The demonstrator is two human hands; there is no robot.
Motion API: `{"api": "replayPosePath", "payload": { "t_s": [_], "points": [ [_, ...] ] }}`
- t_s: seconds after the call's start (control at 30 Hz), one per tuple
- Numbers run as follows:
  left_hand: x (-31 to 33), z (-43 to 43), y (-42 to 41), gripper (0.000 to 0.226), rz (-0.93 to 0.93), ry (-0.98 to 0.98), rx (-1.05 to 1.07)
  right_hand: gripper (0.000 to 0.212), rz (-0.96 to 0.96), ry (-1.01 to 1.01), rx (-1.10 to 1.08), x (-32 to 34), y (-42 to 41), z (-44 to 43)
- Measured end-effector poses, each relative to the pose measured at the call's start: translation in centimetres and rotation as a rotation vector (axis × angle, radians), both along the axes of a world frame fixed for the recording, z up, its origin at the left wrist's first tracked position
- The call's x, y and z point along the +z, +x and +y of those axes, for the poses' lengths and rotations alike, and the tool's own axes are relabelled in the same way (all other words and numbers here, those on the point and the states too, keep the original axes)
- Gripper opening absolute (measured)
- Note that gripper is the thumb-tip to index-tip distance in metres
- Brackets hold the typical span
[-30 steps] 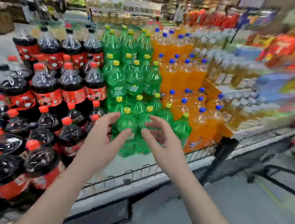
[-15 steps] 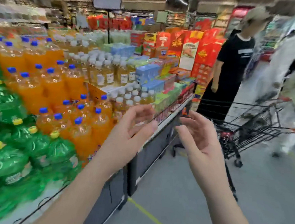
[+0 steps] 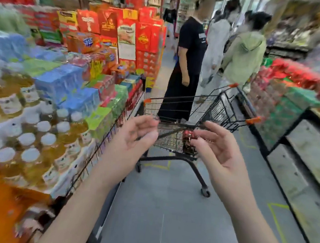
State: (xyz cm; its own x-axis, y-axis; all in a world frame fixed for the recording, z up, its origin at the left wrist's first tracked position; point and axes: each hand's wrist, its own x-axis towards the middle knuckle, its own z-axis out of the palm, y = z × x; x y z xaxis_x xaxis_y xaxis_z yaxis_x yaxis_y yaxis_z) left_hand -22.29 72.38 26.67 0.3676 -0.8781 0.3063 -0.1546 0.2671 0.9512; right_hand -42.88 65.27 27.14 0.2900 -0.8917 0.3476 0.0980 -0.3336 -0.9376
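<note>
Both my hands are raised in front of me in a store aisle, palms facing each other, holding nothing. My left hand (image 3: 133, 138) has loosely bent fingers, and so does my right hand (image 3: 215, 147). Just beyond them stands a black wire shopping cart (image 3: 216, 110) with orange corner caps. A red packaged item (image 3: 188, 138) lies inside the cart, partly hidden by my right fingers. Neither hand touches the cart.
On the left a display holds white-capped amber bottles (image 3: 38, 146), blue packs (image 3: 66, 83) and red boxes (image 3: 141, 37). A low shelf (image 3: 306, 152) runs along the right. Three people (image 3: 191, 53) stand past the cart. Grey floor (image 3: 164, 208) lies under my arms.
My view has swung right, from the green and orange soda bottles to the aisle. The cart now sits directly ahead of my hands, which stay raised and empty.
</note>
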Motion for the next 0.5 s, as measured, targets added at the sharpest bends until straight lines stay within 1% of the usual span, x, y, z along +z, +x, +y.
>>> {"api": "replayPosePath", "payload": {
  "t_s": [0.13,0.2,0.27,0.37,0.5],
  "points": [
    [-1.2,-7.3,3.9,0.058,0.029,0.070,-0.090,0.045,-0.014,0.039,-0.077,-0.9,2.9,-5.5],
    [-2.1,-10.6,4.8,0.059,0.056,0.092,-0.111,0.044,-0.025,0.080,-0.109,-1.2,3.9,-7.7],
    [-2.9,-13.8,5.3,0.057,0.089,0.113,-0.146,0.046,-0.031,0.117,-0.152,-1.6,4.4,-10.1],
    [-3.9,-18.7,5.8,0.045,0.122,0.165,-0.187,0.044,-0.018,0.151,-0.188,-2.6,4.8,-14.3],
    [-5.3,-25.7,5.8,0.045,0.156,0.223,-0.215,0.044,0.006,0.177,-0.185,-4.4,5.2,-21.0]
  ]
}}
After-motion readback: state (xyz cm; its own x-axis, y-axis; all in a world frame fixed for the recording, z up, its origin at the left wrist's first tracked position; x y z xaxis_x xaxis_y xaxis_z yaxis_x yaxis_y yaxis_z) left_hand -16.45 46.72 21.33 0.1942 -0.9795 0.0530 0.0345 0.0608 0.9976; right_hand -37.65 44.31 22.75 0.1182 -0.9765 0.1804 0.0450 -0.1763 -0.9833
